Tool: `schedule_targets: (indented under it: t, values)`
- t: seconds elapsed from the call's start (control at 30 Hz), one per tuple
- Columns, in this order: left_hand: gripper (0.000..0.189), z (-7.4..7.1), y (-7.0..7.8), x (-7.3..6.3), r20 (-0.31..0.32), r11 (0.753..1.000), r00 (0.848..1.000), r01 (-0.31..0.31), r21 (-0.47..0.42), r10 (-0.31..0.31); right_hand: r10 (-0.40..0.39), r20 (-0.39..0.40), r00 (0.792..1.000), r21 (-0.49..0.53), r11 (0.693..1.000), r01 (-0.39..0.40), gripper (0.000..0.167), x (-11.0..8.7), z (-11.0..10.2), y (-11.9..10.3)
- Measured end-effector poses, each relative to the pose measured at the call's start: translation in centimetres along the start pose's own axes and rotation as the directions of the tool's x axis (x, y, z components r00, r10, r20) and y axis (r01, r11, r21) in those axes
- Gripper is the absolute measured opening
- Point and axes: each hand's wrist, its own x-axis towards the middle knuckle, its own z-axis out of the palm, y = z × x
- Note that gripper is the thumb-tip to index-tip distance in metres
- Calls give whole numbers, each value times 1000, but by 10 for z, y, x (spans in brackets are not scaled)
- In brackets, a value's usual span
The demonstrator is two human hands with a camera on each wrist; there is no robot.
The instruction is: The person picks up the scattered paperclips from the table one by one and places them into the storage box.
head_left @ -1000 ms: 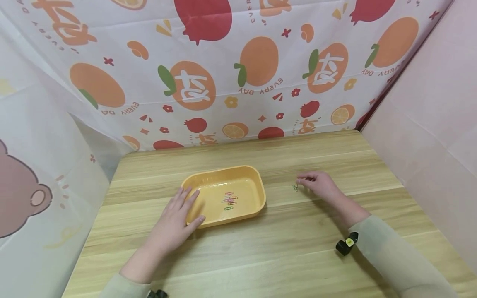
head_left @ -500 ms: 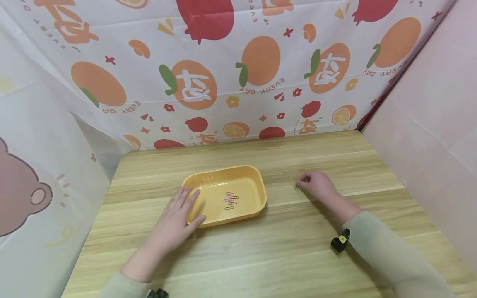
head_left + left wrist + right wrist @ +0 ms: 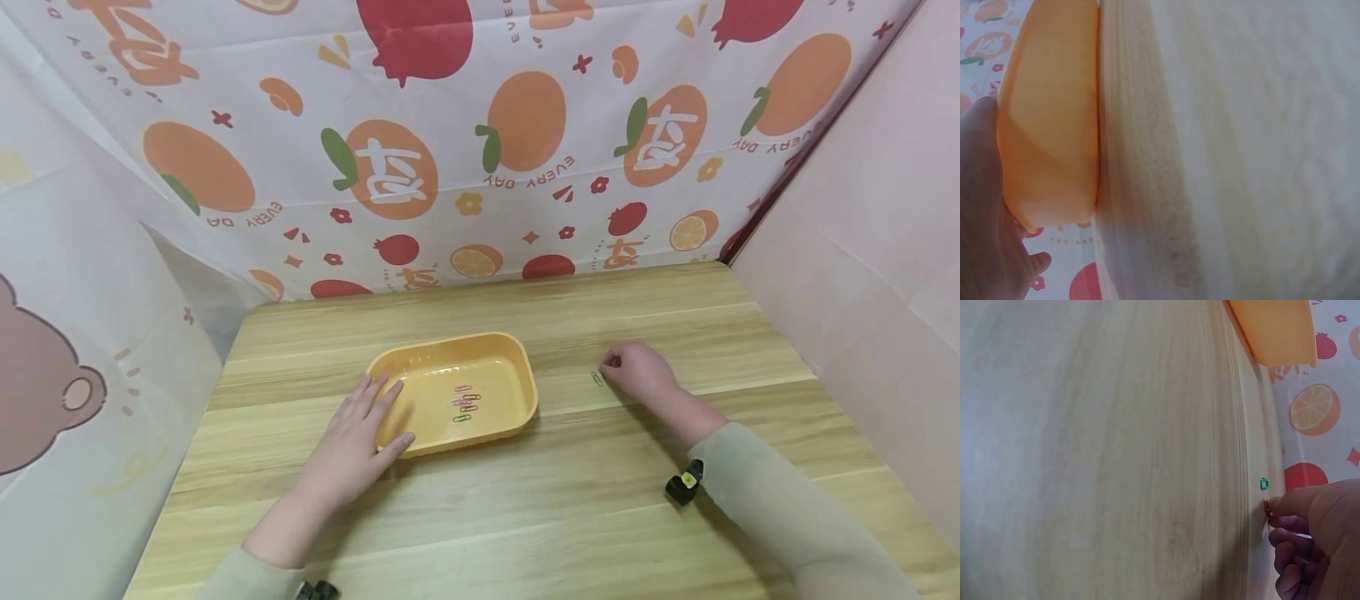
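A yellow plastic tray (image 3: 450, 440) sits on the table with several pink, red and green paper clips (image 3: 465, 402) inside. Across its left rim lies my left hand (image 3: 352, 442), fingers spread and relaxed; the left wrist view shows the tray's outer wall (image 3: 1054, 125) beside that hand. To the right of the tray, my right hand (image 3: 641, 371) is low at the table surface. Thumb and finger pinch a red paper clip (image 3: 1267, 508), which the head view hides. Just left of these fingertips a green paper clip (image 3: 597, 379) lies on the wood.
The wooden table (image 3: 525, 517) reaches back to a fruit-print cloth (image 3: 465, 150). Pale cloth walls stand at the left (image 3: 75, 250) and right (image 3: 870, 233). A black wrist camera (image 3: 684, 483) is on the right sleeve.
My right hand has curled closer over the spot beside the green clip, and its forearm has shifted slightly left. The left hand and tray stay in place.
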Motion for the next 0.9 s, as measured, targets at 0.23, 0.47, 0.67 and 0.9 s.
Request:
schedule_targets:
  t: [0.23, 0.47, 0.67, 0.9]
  values:
    - [79, -1, -1, 0, -2, 1000, 1000, -1, 1, 1, -82, 8, 997, -26, 996, 82, 17, -2, -1, -1]
    - [79, -1, -1, 0, 2, 1000, 1000, 0, -2, 0, -86, 12, 996, -36, 996, 86, 19, -4, -3, -3]
    - [79, 0, 0, 0, -4, 1000, 1000, -3, -7, 3, -54, 23, 998, -61, 997, 55, 21, -5, -4, -5]
    - [79, 1, -1, 0, -11, 1000, 1000, -9, -7, 9, -48, 43, 998, -93, 994, 51, 17, -1, -6, -5]
